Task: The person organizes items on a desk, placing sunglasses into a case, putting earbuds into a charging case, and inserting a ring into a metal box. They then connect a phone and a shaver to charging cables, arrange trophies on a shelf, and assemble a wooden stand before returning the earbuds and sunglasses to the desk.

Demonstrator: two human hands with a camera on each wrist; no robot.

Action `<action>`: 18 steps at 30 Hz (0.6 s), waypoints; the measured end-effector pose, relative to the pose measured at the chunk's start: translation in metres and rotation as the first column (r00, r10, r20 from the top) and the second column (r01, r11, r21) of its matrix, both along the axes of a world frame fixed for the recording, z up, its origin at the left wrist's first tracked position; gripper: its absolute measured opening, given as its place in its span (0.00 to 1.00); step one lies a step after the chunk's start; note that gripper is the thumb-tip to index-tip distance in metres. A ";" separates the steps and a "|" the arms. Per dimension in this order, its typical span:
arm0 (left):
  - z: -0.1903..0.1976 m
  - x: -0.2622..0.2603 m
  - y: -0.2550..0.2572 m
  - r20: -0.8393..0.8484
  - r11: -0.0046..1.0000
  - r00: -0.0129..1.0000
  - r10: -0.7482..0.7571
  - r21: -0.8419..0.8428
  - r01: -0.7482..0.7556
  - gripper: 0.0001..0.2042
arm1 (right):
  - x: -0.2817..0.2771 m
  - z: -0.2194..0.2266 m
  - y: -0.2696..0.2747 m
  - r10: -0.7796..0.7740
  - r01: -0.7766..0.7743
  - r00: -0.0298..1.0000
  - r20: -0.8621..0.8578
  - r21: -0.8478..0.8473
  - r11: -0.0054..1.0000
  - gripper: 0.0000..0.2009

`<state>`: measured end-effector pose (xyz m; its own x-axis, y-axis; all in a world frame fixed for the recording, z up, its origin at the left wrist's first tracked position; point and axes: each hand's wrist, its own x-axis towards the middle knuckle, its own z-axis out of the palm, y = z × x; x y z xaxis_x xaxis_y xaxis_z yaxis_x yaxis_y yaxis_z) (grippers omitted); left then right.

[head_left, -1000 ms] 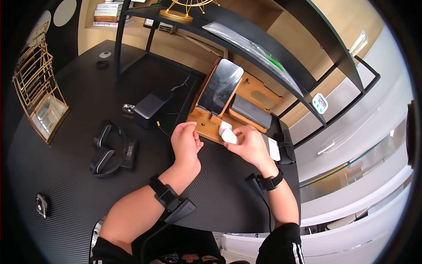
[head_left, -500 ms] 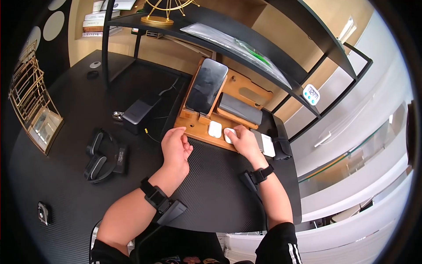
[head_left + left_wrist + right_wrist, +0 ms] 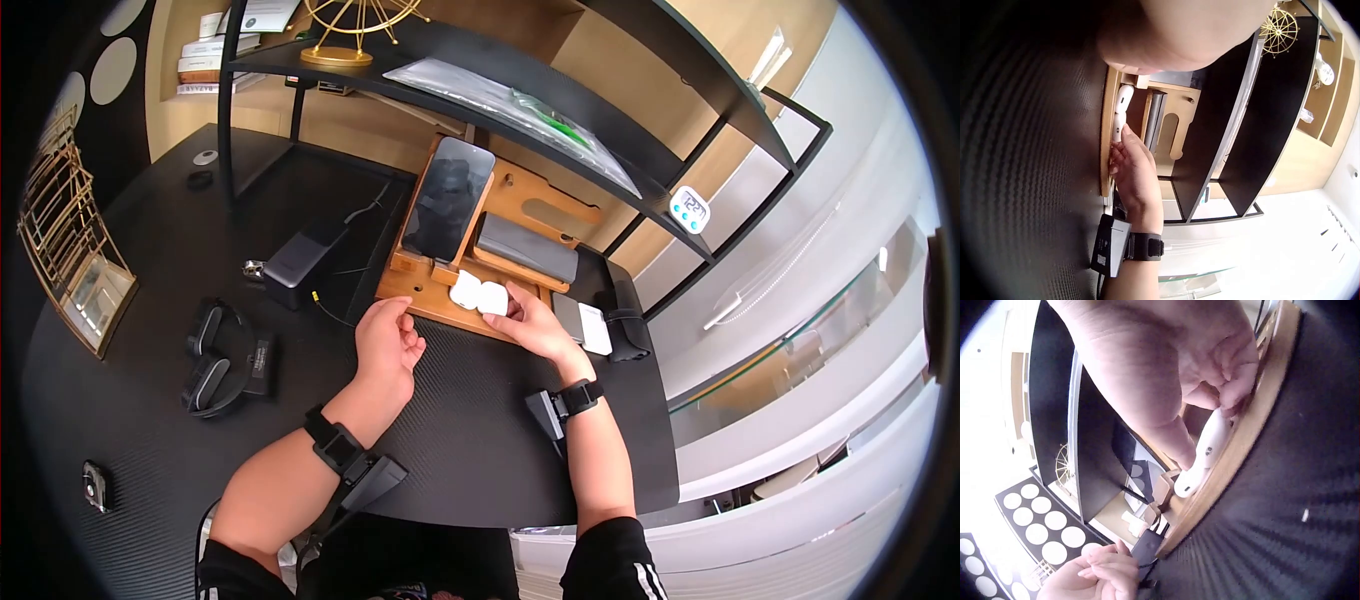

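Note:
Two white earbud cases lie side by side on the front ledge of a wooden desk stand [image 3: 400, 287]. My right hand [image 3: 540, 326] pinches the right-hand earbud case [image 3: 493, 299] between thumb and fingers. That case sits up against the left-hand earbud case [image 3: 464, 290], and small ports show on both in the right wrist view. My left hand [image 3: 386, 342] hovers by the stand's front left corner, fingers loosely curled around nothing. Behind the cases, a phone [image 3: 450, 200] leans upright on the stand, with a dark grey oblong case [image 3: 525, 248] in the slot beside it.
Right of the stand lie a white card-like item [image 3: 594, 330] and a black pouch [image 3: 627, 320]. A black power bank [image 3: 300, 258] with a cable and a black headset-like band [image 3: 230, 360] are on the left. A black shelf [image 3: 520, 110] overhangs the back.
The right hand's earbud case went from tilted over the other one, to flat with a gap, to close against it. My left hand stays nearly still; the head view has shifted.

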<state>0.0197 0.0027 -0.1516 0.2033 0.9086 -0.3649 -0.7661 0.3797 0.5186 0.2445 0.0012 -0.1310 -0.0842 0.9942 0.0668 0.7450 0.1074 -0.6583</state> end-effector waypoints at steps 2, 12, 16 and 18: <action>-0.001 0.000 0.000 0.004 1.000 1.000 -0.024 -0.011 0.024 0.02 | 0.001 -0.003 -0.002 -0.034 0.034 0.999 -0.028 -0.028 0.999 0.18; 0.003 0.000 0.000 -0.260 0.806 0.817 -0.515 0.179 0.564 0.05 | 0.016 -0.032 0.001 -0.153 0.256 0.856 -0.494 0.147 0.956 0.15; 0.041 -0.008 -0.026 -0.406 0.655 0.726 -0.555 0.324 0.683 0.08 | 0.017 -0.029 0.000 -0.174 0.255 0.842 -0.511 0.092 0.963 0.15; 0.059 -0.026 -0.040 -0.595 0.451 0.654 -0.467 0.476 0.755 0.10 | 0.018 -0.029 0.000 -0.155 0.236 0.833 -0.531 0.088 0.968 0.15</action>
